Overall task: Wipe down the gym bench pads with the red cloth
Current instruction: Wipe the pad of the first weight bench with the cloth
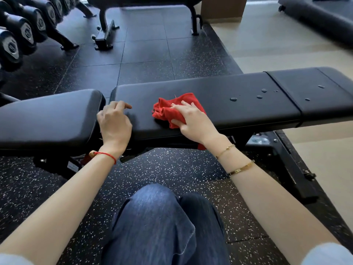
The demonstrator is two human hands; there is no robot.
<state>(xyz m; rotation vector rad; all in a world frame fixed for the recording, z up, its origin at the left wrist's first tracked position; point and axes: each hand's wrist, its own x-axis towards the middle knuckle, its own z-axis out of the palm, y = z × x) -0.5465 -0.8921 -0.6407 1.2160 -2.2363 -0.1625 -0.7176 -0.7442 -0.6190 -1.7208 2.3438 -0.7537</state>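
Two bare hands are on the long black padded bench back pad (219, 96). The right hand (193, 121) presses down on the crumpled red cloth (172, 109) near the pad's front edge, fingers spread flat over it and thumb tucked beneath a fold, so the cloth is pinned rather than clenched (a corner dangles below the edge). The left hand (114, 121) rests at the pad's left end, beside the gap to the black seat pad (47, 117), fingers loosely curled and holding nothing. Several water droplets (263, 90) sit toward the pad's right end, well apart from the cloth.
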